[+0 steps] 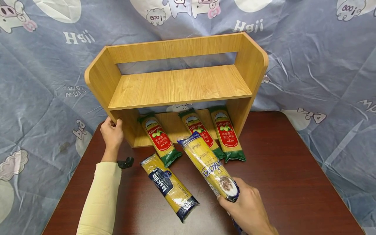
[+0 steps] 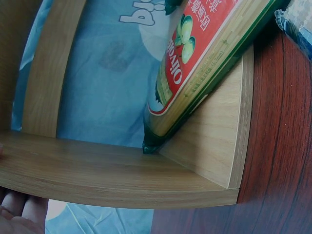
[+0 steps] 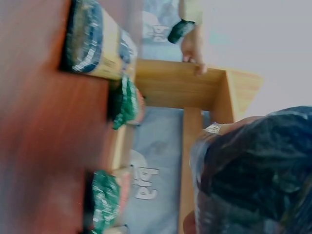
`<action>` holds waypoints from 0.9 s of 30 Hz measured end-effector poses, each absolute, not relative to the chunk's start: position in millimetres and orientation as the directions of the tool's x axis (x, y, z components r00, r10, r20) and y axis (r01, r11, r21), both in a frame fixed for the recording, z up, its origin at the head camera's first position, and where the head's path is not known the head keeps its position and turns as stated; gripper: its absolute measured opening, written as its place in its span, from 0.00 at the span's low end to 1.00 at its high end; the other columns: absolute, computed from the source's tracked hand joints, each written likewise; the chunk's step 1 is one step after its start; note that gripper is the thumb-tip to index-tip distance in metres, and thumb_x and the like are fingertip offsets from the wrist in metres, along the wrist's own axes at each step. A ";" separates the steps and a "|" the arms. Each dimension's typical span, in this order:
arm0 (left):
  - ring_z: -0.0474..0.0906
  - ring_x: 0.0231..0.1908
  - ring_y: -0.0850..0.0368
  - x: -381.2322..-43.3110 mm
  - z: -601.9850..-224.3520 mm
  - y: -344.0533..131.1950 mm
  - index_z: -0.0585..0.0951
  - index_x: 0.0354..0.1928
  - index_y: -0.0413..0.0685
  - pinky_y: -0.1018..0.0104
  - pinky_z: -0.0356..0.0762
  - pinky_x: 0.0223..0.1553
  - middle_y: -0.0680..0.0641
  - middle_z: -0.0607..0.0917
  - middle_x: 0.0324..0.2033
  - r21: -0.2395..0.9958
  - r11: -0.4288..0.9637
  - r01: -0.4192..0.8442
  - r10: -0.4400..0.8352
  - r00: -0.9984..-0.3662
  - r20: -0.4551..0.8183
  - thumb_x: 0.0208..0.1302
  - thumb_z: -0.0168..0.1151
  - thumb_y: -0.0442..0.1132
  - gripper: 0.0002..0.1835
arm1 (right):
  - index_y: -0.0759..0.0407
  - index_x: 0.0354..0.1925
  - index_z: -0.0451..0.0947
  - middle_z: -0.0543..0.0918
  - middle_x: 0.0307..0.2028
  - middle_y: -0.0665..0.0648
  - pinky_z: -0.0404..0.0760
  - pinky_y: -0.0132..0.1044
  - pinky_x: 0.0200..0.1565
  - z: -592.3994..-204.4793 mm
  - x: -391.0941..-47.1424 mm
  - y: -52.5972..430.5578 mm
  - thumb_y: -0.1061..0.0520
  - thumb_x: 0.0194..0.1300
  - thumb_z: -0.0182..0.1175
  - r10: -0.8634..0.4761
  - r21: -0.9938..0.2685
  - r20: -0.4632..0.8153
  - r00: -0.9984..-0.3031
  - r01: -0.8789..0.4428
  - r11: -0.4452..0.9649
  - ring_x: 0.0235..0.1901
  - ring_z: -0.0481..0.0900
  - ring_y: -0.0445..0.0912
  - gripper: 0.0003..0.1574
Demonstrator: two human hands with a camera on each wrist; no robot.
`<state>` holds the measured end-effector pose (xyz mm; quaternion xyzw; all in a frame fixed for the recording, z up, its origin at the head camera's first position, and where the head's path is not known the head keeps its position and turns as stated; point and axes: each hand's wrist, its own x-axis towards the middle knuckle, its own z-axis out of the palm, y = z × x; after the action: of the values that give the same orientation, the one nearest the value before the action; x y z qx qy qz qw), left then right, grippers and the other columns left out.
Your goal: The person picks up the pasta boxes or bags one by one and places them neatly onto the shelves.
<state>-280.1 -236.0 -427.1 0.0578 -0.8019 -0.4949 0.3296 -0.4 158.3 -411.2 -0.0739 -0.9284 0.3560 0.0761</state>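
My left hand (image 1: 112,135) grips the edge of the left side panel (image 2: 97,168) of a wooden shelf unit (image 1: 182,85), with fingers outside and thumb on the inner side. In my right hand (image 1: 248,205) is a yellow-and-blue Ankara pasta packet (image 1: 207,166), held by its near end and pointing toward the shelf. Its far end overlaps the middle of three red-and-green Olivoila spaghetti packets in the head view. These lean in the lower compartment: left (image 1: 158,137), middle (image 1: 195,124) and right (image 1: 226,133). The right wrist view is blurred; the packet's dark end (image 3: 258,170) fills its lower right.
A La Sicilia-style blue-and-yellow spaghetti packet (image 1: 170,186) lies slantwise on the dark red-brown table (image 1: 282,182), before the left Olivoila packet. Behind the shelf hangs a blue cartoon-print cloth (image 1: 311,58). The shelf's upper board (image 1: 179,86) overhangs the lower compartment.
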 end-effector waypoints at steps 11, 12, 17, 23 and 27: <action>0.78 0.27 0.71 -279.8 -428.1 -238.5 0.85 0.42 0.35 0.78 0.71 0.26 0.38 0.88 0.31 0.819 0.529 0.225 -0.418 -0.770 0.482 0.67 0.58 0.34 0.10 | 0.61 0.56 0.78 0.86 0.38 0.58 0.80 0.38 0.31 -364.5 -9.7 178.4 0.53 0.47 0.81 0.184 -0.656 0.169 -0.968 0.028 0.754 0.32 0.81 0.45 0.40; 0.78 0.27 0.71 -279.7 -428.2 -238.6 0.85 0.42 0.36 0.78 0.71 0.25 0.38 0.88 0.31 0.818 0.529 0.226 -0.418 -0.769 0.483 0.67 0.59 0.33 0.09 | 0.60 0.58 0.77 0.86 0.39 0.59 0.80 0.38 0.31 -359.7 -11.7 180.9 0.52 0.47 0.80 0.185 -0.656 0.166 -0.969 0.032 0.754 0.33 0.82 0.46 0.41; 0.77 0.27 0.70 -279.2 -428.8 -237.1 0.85 0.41 0.36 0.78 0.70 0.25 0.41 0.87 0.28 0.817 0.527 0.234 -0.413 -0.770 0.487 0.67 0.59 0.33 0.08 | 0.59 0.62 0.74 0.85 0.43 0.62 0.79 0.40 0.31 -339.6 -22.5 193.6 0.46 0.50 0.80 0.197 -0.649 0.151 -0.969 0.053 0.759 0.36 0.83 0.50 0.45; 0.78 0.28 0.70 -279.7 -426.6 -234.7 0.85 0.41 0.35 0.77 0.72 0.26 0.39 0.87 0.30 0.821 0.511 0.254 -0.402 -0.774 0.490 0.67 0.58 0.32 0.09 | 0.60 0.64 0.73 0.84 0.45 0.64 0.79 0.38 0.28 -320.2 -35.7 208.7 0.43 0.52 0.79 0.227 -0.651 0.209 -0.951 0.038 0.758 0.37 0.82 0.53 0.47; 0.79 0.28 0.70 -279.3 -426.4 -234.8 0.85 0.42 0.35 0.78 0.72 0.27 0.39 0.88 0.31 0.827 0.502 0.254 -0.409 -0.772 0.486 0.67 0.58 0.32 0.09 | 0.60 0.65 0.72 0.83 0.46 0.65 0.78 0.37 0.27 -306.8 -48.7 215.9 0.41 0.54 0.77 0.261 -0.656 0.242 -0.935 0.041 0.754 0.37 0.82 0.55 0.47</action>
<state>-279.3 -234.8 -426.4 0.0486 -0.7998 -0.4964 0.3339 -48.7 215.9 -306.8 -0.0817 -0.9224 0.3412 0.1612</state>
